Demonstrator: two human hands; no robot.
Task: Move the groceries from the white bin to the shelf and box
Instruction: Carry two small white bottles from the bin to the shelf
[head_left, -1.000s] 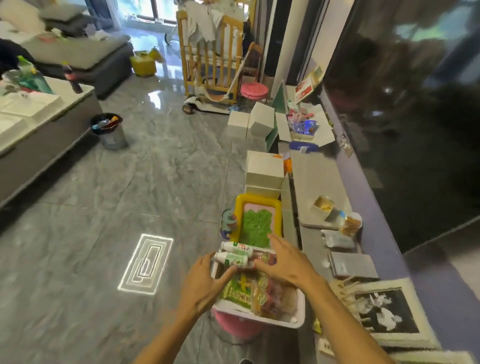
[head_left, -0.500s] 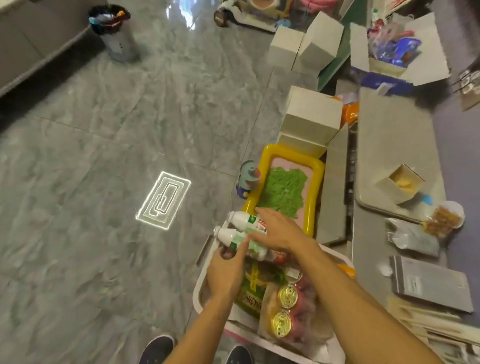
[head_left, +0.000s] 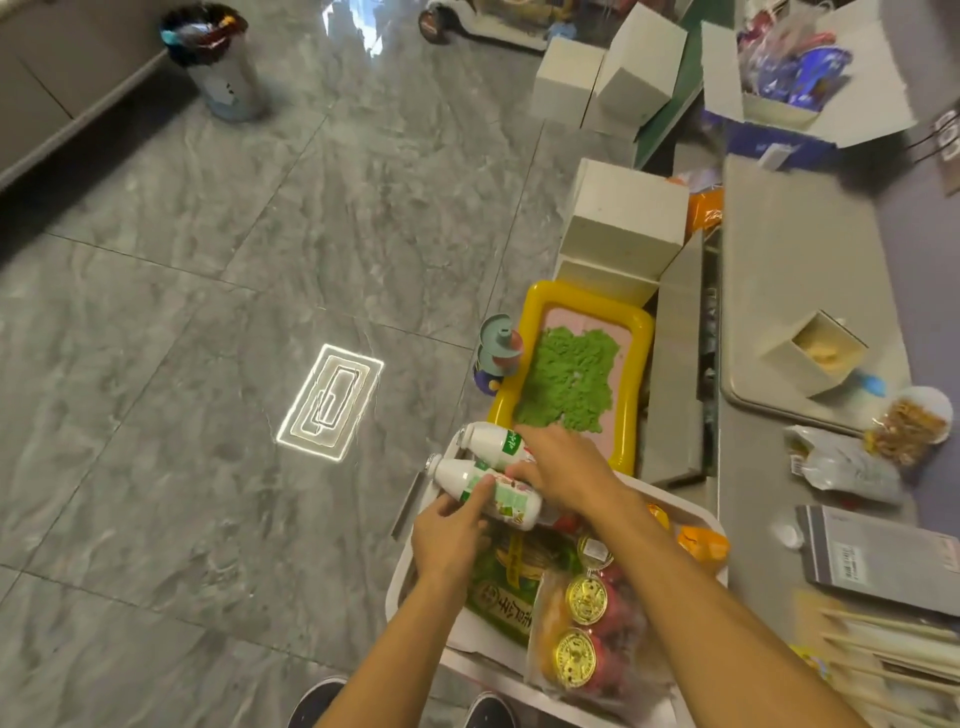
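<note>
The white bin stands in front of my feet with groceries in it. Two white bottles with green labels lie over its far end: a near bottle and a far bottle. My left hand grips the near bottle from below, thumb on its label. My right hand lies over both bottles, fingers curled on them. Deeper in the bin lie a green packet, a clear bag with gold-lidded items and an orange packet.
A yellow inflatable tray of green sand sits just beyond the bin. White boxes stand behind it. A low grey shelf with a small open box, snacks and papers runs along the right. An open carton stands far right.
The view has tipped down toward the bin. Both hands have stayed on the two bottles; my left hand has moved up under the near bottle.
</note>
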